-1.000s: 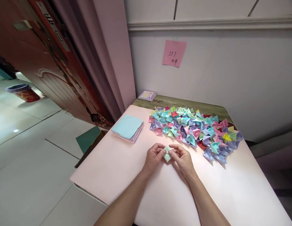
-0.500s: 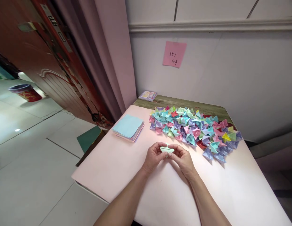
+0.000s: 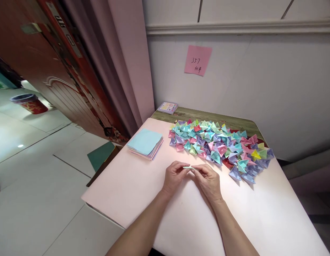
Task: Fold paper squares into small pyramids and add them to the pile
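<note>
Head view, single camera.

- Left hand [image 3: 174,176] and right hand [image 3: 209,179] are held together over the near-middle of the pink table [image 3: 127,202]. Both are closed in a fingertip pinch on one small pale green folded paper piece [image 3: 189,167], left hand on its left end, right hand on its right end.
- The piece is seen almost edge-on as a thin strip, just above or on the tabletop; which of the two cannot be told.
- Just beyond the hands, far and right, a large pile of folded pieces [image 3: 220,147] in many colours is spread out. A stack of flat sheets [image 3: 145,143], pale blue on top, lies far-left, well apart from the hands.
- A small printed pack [image 3: 167,107] rests at the far edge; a pink note [image 3: 198,60] is stuck on the wall.

Risks (judgement):
- A crease could be set crooked, because the fingertips hide most of the piece.
- Thin paper pressed hard between two pinches could tear or buckle.
- The pile is near the right hand; a loose knuckle could scatter its nearest pieces.

Compared with one second ago: the piece was then shown as a broad diamond face; it has since been flattened or tilted to a sliver. The right fingers now cover more of it. Pile and stack are unmoved.
</note>
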Demonstrator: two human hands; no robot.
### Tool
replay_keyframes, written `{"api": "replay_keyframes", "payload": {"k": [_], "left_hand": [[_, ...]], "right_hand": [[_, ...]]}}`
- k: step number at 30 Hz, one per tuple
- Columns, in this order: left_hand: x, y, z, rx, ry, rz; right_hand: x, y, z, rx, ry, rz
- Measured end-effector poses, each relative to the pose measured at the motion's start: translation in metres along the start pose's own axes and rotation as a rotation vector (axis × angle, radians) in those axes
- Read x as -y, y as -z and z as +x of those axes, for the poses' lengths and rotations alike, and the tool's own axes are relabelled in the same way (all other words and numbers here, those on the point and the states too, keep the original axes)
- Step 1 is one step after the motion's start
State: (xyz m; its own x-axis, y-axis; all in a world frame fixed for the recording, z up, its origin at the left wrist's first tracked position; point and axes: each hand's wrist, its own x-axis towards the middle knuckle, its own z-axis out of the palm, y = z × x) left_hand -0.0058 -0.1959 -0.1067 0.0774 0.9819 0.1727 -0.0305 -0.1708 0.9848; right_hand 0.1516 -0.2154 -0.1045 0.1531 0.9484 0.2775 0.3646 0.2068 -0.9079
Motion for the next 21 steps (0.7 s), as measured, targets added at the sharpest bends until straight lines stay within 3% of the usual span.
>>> {"api": "replay_keyframes", "payload": {"k": [3,8,13,21], "left_hand": [[-0.001,0.001,0.001,0.014,-0.052,0.074],[0.001,0.004,0.000,0.058,0.099,0.049],[-0.002,0.003,-0.003,0.057,0.118,-0.021],[-0.010,-0.001,-0.002,0.185,0.203,-0.102]], "right_hand": [[0.002,0.001,0.000,0.002,-0.024,0.019],[0.006,-0.001,0.000,0.087,-0.159,0.146],[0.013,-0.003,-0.001,0.130,-0.252,0.245],[0.015,-0.010,-0.004,-0.015,-0.332,0.386]]}}
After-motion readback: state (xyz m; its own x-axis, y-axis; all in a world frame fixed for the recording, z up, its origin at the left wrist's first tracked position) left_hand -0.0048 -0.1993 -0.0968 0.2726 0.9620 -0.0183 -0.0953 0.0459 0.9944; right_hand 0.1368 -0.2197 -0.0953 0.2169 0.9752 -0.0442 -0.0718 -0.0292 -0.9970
